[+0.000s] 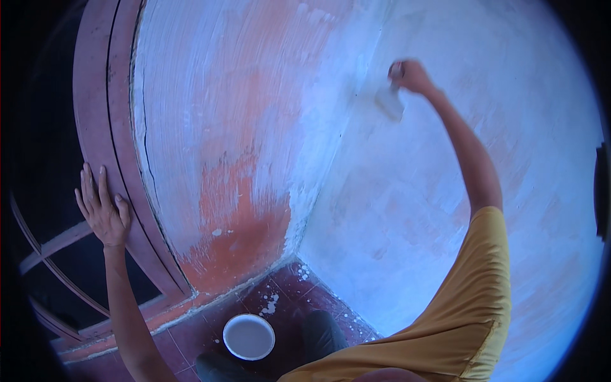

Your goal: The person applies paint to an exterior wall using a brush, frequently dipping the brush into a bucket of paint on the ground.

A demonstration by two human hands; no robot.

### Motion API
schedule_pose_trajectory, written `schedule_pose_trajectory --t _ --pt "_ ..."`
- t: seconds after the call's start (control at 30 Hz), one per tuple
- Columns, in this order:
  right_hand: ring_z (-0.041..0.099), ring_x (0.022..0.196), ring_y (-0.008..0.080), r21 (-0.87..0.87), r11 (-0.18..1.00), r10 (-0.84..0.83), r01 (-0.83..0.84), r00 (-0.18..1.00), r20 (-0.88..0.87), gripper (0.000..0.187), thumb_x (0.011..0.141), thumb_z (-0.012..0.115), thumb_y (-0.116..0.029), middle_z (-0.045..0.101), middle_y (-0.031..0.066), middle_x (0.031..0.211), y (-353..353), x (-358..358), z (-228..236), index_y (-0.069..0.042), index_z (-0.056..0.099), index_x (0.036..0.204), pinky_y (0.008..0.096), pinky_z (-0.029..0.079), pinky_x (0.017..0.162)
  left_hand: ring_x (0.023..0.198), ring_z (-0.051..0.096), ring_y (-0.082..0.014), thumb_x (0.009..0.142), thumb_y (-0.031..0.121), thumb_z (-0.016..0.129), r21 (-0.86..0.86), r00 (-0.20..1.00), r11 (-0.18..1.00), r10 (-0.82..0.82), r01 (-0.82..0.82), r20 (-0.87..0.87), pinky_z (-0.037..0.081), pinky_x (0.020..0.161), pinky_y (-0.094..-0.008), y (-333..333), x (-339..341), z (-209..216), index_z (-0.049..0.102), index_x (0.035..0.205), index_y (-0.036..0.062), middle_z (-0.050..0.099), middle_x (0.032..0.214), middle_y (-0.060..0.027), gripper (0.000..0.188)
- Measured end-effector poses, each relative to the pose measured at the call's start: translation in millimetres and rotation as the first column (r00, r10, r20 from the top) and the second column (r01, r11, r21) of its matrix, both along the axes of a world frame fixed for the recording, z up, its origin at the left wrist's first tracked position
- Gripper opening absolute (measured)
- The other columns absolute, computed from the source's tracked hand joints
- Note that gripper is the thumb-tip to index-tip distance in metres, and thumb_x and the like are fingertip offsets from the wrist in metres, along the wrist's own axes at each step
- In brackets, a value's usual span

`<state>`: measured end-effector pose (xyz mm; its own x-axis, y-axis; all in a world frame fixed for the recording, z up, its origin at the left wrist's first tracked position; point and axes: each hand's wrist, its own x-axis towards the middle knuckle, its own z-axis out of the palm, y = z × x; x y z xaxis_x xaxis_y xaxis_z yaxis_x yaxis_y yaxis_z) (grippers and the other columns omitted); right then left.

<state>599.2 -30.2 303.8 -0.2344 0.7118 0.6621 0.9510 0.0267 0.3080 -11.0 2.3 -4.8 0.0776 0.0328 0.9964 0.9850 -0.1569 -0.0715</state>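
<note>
My right hand (410, 76) is raised at the upper right, its fingers closed around the handle of a wide paintbrush (389, 105). The brush is pale and a little blurred; its head points down against or close to the whitish right wall (439, 165), near the corner. I cannot tell whether the bristles touch. At the left, my left hand (105, 213) lies flat with fingers spread on the reddish-brown window frame (121, 134). The facing wall (254, 114) carries streaky white paint, with bare orange showing lower down.
A round white bucket (249, 337) of whitish liquid stands on the dark red tiled floor (191, 331), between my legs. White splashes (270, 303) dot the tiles near the corner. Dark glass panes (51, 127) fill the window at the left. A dark object (601, 191) sits at the right rim.
</note>
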Motion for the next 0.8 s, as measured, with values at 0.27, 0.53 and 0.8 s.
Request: schedule_pose_trajectory --t 0.27,0.53,0.8 --pt "0.055 0.07 0.036 0.495 0.863 -0.15 -0.099 0.886 0.439 0.037 0.089 0.043 -0.03 0.059 0.0222 0.077 -17.6 0.2 156.3 0.004 0.057 0.082 0.0417 0.043 0.063 0.136 0.026 -0.028 0.085 0.023 0.037 0.014 1.0 1.0 0.024 -0.024 -0.009 0.017 0.11 -0.0495 -2.1 -0.2 4.2 0.038 0.137 0.0115 0.029 0.145 -0.0132 0.053" --pt "0.057 0.086 0.0232 -0.148 0.987 0.053 0.056 0.767 0.639 0.01 0.075 0.059 -0.013 0.063 0.0033 0.082 5.9 1.5 -91.8 -0.015 0.067 0.08 0.0336 0.046 0.08 0.135 0.027 -0.0247 0.084 0.024 0.038 0.02 0.999 0.999 0.043 -0.042 -0.006 0.019 0.11 -0.048 -2.4 -9.5 3.1 0.038 0.137 0.0144 0.029 0.145 -0.0103 0.054" --pt "0.061 0.071 0.033 -0.496 0.867 0.068 -0.048 0.997 0.023 0.017 0.072 0.067 -0.017 0.063 0.0193 0.074 -26.9 -40.4 -147.3 -0.004 0.066 0.083 0.0384 0.048 0.068 0.136 0.026 -0.0242 0.082 0.023 0.041 0.004 1.0 1.0 -0.007 0.007 0.014 0.016 0.111 -0.0469 -2.3 -1.6 4.6 0.038 0.138 0.0156 0.029 0.146 -0.0103 0.056"
